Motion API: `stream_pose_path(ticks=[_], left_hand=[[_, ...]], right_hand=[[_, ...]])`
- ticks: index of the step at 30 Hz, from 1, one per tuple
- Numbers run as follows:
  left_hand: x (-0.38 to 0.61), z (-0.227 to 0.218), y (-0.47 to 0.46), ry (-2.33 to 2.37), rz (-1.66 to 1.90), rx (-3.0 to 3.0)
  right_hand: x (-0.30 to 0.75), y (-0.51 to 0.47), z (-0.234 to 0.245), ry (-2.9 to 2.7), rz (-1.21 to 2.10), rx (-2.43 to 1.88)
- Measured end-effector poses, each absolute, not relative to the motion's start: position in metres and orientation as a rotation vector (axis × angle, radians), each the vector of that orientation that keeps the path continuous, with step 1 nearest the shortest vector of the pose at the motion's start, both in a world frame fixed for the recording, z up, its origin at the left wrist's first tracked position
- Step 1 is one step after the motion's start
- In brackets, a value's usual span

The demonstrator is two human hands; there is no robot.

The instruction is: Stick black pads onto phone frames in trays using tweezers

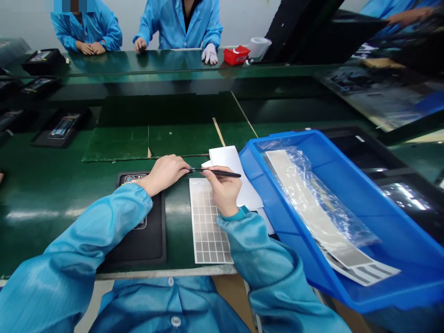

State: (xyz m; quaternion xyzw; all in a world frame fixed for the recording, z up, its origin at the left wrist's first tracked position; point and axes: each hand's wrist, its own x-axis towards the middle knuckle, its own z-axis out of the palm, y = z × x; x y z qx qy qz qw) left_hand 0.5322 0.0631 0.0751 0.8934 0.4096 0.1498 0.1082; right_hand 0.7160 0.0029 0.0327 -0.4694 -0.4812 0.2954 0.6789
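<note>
Head view: right hand (222, 190) pinches black tweezers (217, 173), tips lost at the left hand (163, 175), its grip unclear. That hand hides most of a device (133, 178) in a black jig (138, 249) — green bench mat (48, 222) around, grey-gridded sheet (208, 226) just right, blue tray (277, 217) at right.

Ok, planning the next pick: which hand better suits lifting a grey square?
Right, probably: the right hand sits over the gridded sheet holding the slim black tool; the left hand lies aside.

Only one cam here, worn on the head and tilted forward and down, sitting real close above the left hand (163, 175) and right hand (222, 190), looking across the glossy green tabletop (45, 231) toward one blue-smocked co-worker (182, 23) opposite.
</note>
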Motion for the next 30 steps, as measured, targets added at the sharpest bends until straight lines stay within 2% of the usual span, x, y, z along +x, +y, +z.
stream_pose_path(ticks=[8, 13, 17, 24, 30], left_hand=[[0.485, 0.095, 0.042, 1.459, 0.545, 2.679], [0.408, 0.095, -0.024, 1.095, 0.295, 2.571], [0.376, 0.074, -0.076, 0.984, 0.316, 2.485], [0.412, 0.046, -0.122, 1.153, 0.402, 2.454], [0.426, 0.058, -0.122, 1.182, 0.481, 2.459]], right_hand=[[0.720, 0.007, 0.030, -0.961, 0.773, -1.089], [0.725, 0.011, 0.026, -0.921, 0.785, -1.143], [0.728, 0.014, 0.024, -0.924, 0.765, -1.179], [0.723, 0.012, 0.040, -0.949, 0.823, -1.243], [0.683, -0.015, 0.058, -1.044, 1.043, -1.234]])
